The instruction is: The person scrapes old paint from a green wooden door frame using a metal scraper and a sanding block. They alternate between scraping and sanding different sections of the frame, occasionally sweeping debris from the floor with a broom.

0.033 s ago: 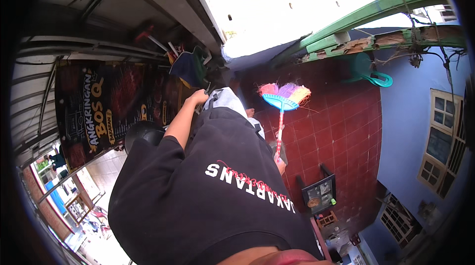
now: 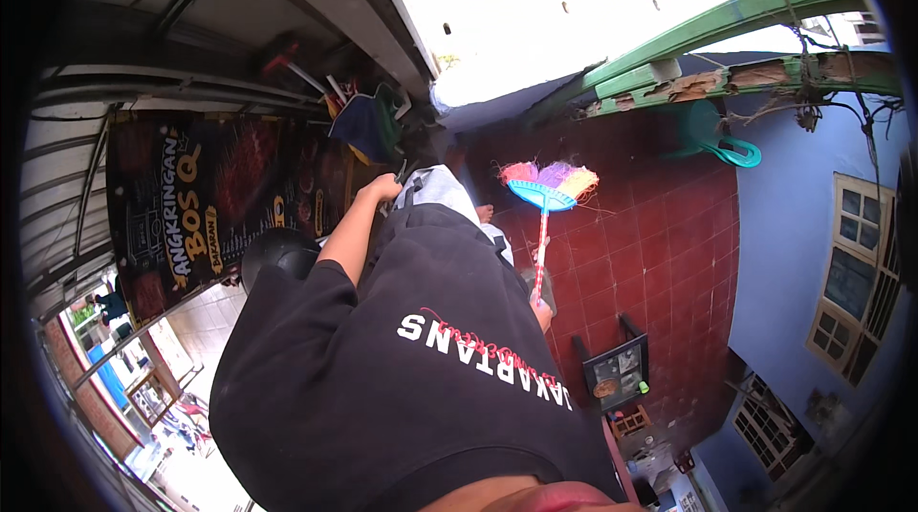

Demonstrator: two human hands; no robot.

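Two hands: R hand (image 2: 541, 312) clamped on broom (image 2: 541, 195), approx. 2 o'clock; L hand (image 2: 383, 189), approx. 10 o'clock, can't tell if gripping. Poss. fault: one-handed hold, bristles (image 2: 555, 174) swing into foot (image 2: 486, 214).

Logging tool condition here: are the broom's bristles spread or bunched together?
Spread: the broom bristles fan out in a wide arc from the blue head.

pale blue wall (image 2: 789, 244), cream-framed window (image 2: 851, 268) with little panes, pretty chewed-up green beam (image 2: 732, 80), kinda dark banner (image 2: 239, 173) with bright lettering, some teal thing (image 2: 736, 151) with a looped handle, ribbed roof panels (image 2: 69, 151) off left
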